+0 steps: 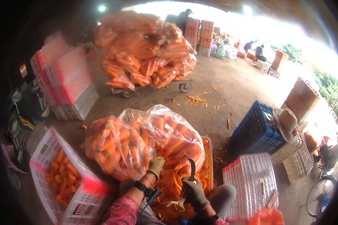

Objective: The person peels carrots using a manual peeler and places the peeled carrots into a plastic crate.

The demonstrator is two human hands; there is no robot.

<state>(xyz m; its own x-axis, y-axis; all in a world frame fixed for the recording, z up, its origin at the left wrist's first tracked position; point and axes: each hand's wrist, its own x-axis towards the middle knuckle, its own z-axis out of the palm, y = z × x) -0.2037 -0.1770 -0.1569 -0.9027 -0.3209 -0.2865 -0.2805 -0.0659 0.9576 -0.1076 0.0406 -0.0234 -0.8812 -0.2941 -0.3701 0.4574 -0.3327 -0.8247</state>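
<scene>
My gloved left hand (156, 168) is closed at the right edge of a clear plastic bag of carrots (115, 146); whether it grips the film or a carrot I cannot tell. My gloved right hand (195, 194) is shut on a knife with a dark curved blade (191, 167) pointing up. A pale forked peeler-like tool (176, 203) sticks out below the same hand. Orange peelings (169, 185) lie between my knees, beneath both hands. Behind them, a second clear bag of carrots (173, 135) rests in an orange plastic crate (210, 157).
At left a tilted white-and-pink crate (81, 208) holds short carrots. An upturned white crate (250, 182) and a blue crate (256, 132) with a hat (285, 123) stand at right. Bagged carrots load a wheeled cart (169, 83) ahead. Several people are in the background.
</scene>
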